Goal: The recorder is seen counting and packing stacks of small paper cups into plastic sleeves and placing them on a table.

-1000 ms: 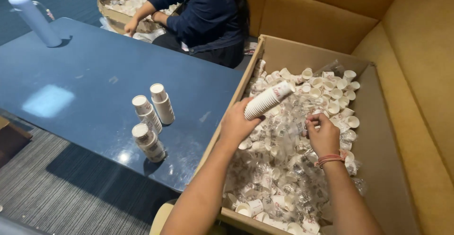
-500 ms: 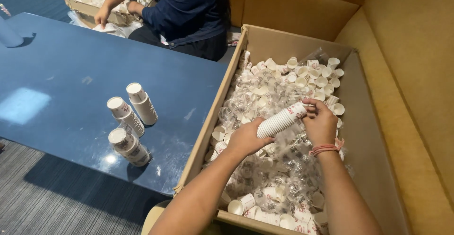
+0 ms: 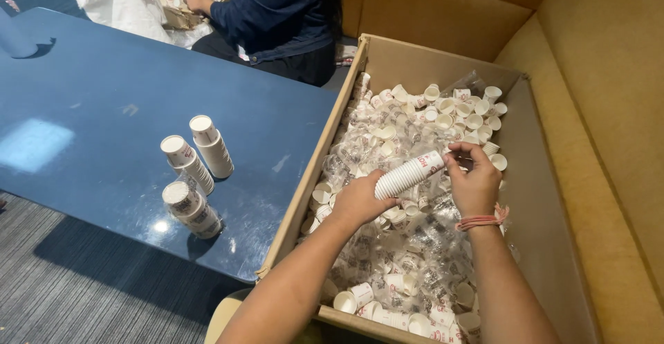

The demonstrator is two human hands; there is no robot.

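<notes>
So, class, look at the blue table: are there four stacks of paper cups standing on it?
No, only three stacks of paper cups stand on the blue table, grouped close together near its edge.

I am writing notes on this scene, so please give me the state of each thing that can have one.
Cup stack: nested, held level over the box.
Left hand: closed on the stack's base end.
Right hand: fingers at the stack's top end.
Box: open, full of loose cups and clear wrappers.
Table stacks: three, standing on the blue table.
Other person: seated, hands in another box.
</notes>
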